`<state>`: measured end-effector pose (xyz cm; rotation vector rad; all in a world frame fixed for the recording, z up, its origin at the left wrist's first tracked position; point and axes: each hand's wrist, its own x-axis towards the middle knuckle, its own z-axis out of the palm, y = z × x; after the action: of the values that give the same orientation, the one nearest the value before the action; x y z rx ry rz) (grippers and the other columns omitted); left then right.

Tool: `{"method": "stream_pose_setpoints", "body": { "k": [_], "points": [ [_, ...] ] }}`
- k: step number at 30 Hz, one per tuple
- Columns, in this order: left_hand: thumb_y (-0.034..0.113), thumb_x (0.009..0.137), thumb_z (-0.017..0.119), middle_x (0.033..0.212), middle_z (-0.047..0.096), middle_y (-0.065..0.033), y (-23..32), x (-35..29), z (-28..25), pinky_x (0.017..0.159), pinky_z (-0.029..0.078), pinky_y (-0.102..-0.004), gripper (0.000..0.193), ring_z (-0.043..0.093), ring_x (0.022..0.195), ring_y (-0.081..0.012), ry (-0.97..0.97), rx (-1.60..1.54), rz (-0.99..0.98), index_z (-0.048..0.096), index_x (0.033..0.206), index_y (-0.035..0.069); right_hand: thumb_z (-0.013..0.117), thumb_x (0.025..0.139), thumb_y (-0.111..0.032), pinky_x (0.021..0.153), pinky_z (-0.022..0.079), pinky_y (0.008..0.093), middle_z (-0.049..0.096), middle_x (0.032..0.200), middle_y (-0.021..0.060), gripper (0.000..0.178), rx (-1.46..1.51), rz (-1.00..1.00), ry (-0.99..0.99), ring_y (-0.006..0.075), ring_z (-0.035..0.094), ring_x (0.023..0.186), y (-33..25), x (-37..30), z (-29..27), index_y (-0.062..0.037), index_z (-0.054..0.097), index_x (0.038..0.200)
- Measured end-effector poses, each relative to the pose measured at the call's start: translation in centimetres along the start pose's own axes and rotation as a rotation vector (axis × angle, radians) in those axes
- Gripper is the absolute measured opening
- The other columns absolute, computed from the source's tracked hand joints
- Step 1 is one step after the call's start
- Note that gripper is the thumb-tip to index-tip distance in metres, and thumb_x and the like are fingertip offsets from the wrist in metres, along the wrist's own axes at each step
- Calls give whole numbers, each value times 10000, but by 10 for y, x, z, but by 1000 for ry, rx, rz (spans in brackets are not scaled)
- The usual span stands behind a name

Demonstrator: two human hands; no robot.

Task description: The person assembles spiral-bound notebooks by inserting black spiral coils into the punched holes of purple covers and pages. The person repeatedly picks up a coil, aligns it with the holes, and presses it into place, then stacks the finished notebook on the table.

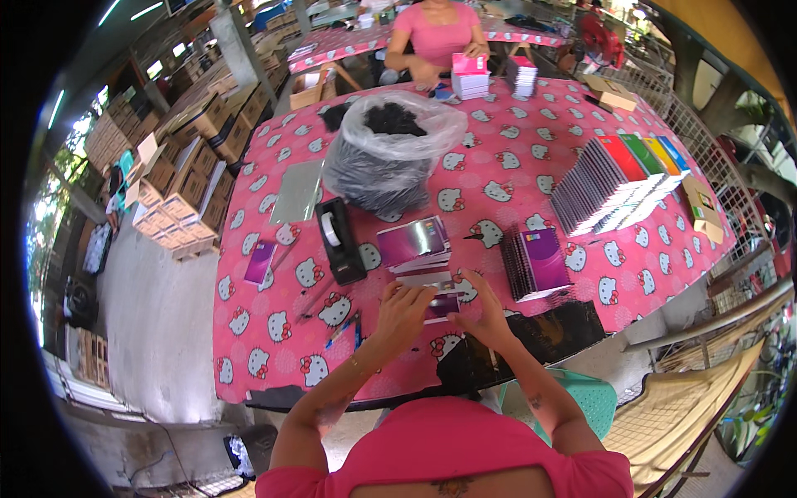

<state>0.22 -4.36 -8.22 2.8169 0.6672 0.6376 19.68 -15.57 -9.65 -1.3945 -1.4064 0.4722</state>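
Observation:
In front of me on the table lies a small purple notebook with whitish pages, its binding hidden by my fingers. My left hand is closed on its left side, fingers bent over the upper pages. My right hand is at the right edge, fingers apart and thumb near the purple cover. Just beyond lies a loose stack of shiny purple-covered booklets, slightly fanned. To the right stands a row of purple spiral notebooks with dark coils.
A black tape dispenser stands left of the booklets. Behind it is a clear plastic bag of black coils. Multicoloured spiral notebooks are stacked at right. Pens and a purple card lie left. A person sits opposite.

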Motion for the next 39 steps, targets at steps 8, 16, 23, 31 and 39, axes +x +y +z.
{"method": "stream_pose_setpoints", "body": {
  "k": [8,16,23,31,39],
  "points": [
    [139,913,601,1089,659,-138,-96,-31,-11,928,456,-507,223,617,1023,-333,516,21,-379,652,1111,49,734,837,63,834,497,260,662,1007,54,374,446,250,46,124,634,941,53,7,48,-60,601,1165],
    [123,928,618,904,639,-178,-204,-108,0,697,517,-488,125,632,841,-383,282,194,-734,639,1015,36,710,843,84,820,490,244,664,1055,29,258,554,268,-84,98,611,960,63,17,48,-43,659,1061],
    [117,982,577,946,657,-187,-42,-48,-29,707,526,-445,188,651,814,-394,410,-305,-414,605,1156,50,739,835,57,820,485,244,650,1006,11,308,559,349,19,87,601,929,41,18,50,-72,651,1100],
    [59,961,622,900,687,-138,-18,-46,14,642,517,-335,118,669,749,-259,515,-504,-549,657,1069,30,736,860,18,827,467,232,688,993,-3,244,529,254,-53,64,600,914,56,18,54,-42,694,1093],
    [99,933,677,810,673,-108,-33,-44,-8,561,483,-333,127,646,680,-224,435,-355,-394,711,1028,21,738,866,9,793,462,226,686,948,-19,212,483,238,-47,61,595,878,64,18,54,-43,709,1069]
  ]
}}
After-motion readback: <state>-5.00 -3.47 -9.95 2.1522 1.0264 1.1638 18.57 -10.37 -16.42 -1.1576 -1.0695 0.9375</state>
